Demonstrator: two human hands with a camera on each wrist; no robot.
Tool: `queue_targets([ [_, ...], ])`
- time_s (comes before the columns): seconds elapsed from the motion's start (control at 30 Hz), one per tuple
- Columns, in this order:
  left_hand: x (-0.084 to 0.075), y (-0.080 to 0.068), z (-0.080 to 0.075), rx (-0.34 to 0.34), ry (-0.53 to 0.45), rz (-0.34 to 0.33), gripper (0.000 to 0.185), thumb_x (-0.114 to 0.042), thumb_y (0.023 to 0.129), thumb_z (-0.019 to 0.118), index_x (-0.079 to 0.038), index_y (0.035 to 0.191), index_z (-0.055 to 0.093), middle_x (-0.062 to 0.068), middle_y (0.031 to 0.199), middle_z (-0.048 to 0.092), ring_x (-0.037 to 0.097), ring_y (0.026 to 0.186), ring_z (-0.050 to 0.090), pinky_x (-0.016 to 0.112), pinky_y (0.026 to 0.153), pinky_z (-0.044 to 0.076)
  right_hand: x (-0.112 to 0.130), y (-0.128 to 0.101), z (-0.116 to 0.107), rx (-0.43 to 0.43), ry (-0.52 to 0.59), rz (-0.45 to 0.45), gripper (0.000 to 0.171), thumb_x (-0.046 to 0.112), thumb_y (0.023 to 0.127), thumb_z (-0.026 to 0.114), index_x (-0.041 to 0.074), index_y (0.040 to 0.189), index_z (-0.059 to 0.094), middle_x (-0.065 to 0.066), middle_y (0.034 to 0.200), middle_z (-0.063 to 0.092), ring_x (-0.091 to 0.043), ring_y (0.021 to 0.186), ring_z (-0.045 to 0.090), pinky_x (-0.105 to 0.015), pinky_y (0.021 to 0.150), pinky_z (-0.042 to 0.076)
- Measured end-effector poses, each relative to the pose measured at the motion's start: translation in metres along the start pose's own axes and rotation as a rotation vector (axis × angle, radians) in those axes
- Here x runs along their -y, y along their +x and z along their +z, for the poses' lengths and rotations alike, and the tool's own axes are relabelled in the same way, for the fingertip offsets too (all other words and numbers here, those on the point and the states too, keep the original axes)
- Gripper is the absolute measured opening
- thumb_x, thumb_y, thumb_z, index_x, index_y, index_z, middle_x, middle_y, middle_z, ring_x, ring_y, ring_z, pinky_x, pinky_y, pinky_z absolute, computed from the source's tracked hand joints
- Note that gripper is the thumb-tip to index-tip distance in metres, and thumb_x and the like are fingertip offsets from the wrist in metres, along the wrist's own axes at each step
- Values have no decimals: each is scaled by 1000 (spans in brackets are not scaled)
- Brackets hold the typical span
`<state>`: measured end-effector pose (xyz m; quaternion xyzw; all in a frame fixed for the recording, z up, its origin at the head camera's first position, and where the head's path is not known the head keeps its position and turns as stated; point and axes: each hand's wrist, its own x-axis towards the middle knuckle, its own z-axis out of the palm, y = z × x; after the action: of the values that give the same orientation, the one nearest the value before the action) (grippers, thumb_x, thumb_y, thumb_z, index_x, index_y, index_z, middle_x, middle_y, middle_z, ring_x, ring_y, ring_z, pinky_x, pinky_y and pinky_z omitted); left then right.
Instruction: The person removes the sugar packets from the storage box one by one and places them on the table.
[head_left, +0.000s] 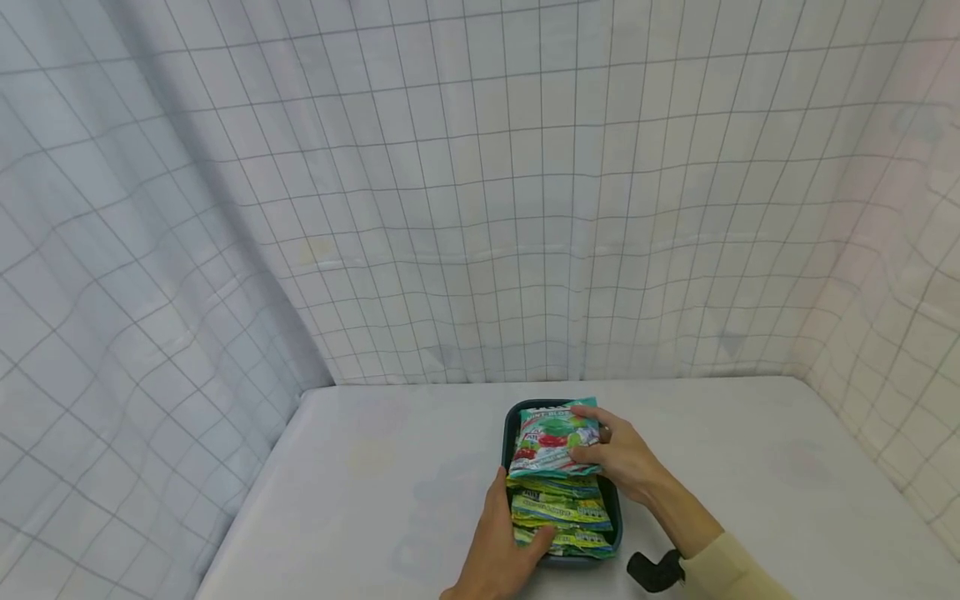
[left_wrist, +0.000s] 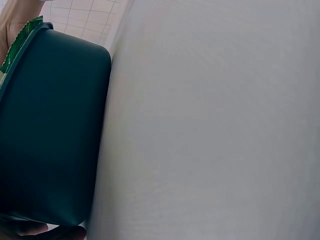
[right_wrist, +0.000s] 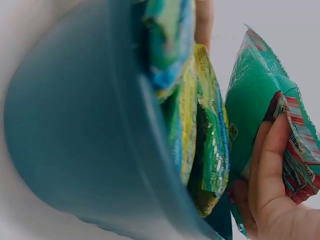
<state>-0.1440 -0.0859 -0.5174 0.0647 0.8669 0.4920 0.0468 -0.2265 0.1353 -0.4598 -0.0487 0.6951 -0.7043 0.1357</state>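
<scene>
A dark teal bin [head_left: 617, 518] sits on the white table, filled with several yellow-green snack packets [head_left: 562, 510]. My right hand [head_left: 617, 457] pinches a green and red packet [head_left: 552, 439] by its right edge, holding it over the far end of the bin. My left hand [head_left: 497, 546] grips the bin's near left rim, thumb lying on the packets. The right wrist view shows the bin's wall [right_wrist: 75, 125], the stacked packets [right_wrist: 206, 150] and the held packet [right_wrist: 256, 90] in my fingers [right_wrist: 267, 170]. In the left wrist view the bin's side [left_wrist: 50, 125] fills the left.
The white table [head_left: 390, 467] stretches left and right of the bin. White grid-patterned cloth [head_left: 480, 208] hangs as walls behind and at both sides. A black wrist mount [head_left: 656, 572] sits on my right forearm near the front edge.
</scene>
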Motion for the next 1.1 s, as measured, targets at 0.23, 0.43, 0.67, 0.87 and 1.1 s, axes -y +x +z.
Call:
queue_targets([
  [0.23,1,0,2,-5,1,-8,113,-68,93,60,3,161,5,28,163,16,48,146,28,70,106,34,2,-4,-7,34,35,-23,71,-3,93,70,7,156,38,-33,132,50,-31,97,67,-41,81,58],
  [0.43,0,-1,2,-2,0,-20,112,-68,93,60,3,162,6,29,163,18,48,145,29,70,106,34,1,-9,-17,91,87,-58,75,-2,94,71,6,158,33,-35,142,42,-33,103,65,-40,84,57],
  [0.67,0,-2,2,-9,-5,-23,113,-68,93,61,3,162,6,29,163,18,48,146,28,70,107,33,3,-11,-30,130,102,-122,80,2,95,72,5,161,27,-35,143,41,-30,104,67,-37,85,59],
  [0.87,2,-1,2,-19,7,-35,112,-68,93,60,2,162,6,29,163,18,49,146,27,71,107,32,7,-13,-41,138,115,-165,80,-1,95,69,5,161,24,-30,135,51,-27,102,69,-35,85,59],
  [1.1,1,1,3,-22,9,-9,110,-66,94,61,2,162,7,29,163,18,48,146,28,70,108,32,6,-19,-58,141,125,-202,80,-5,96,66,3,161,21,-25,131,55,-26,103,69,-35,85,59],
])
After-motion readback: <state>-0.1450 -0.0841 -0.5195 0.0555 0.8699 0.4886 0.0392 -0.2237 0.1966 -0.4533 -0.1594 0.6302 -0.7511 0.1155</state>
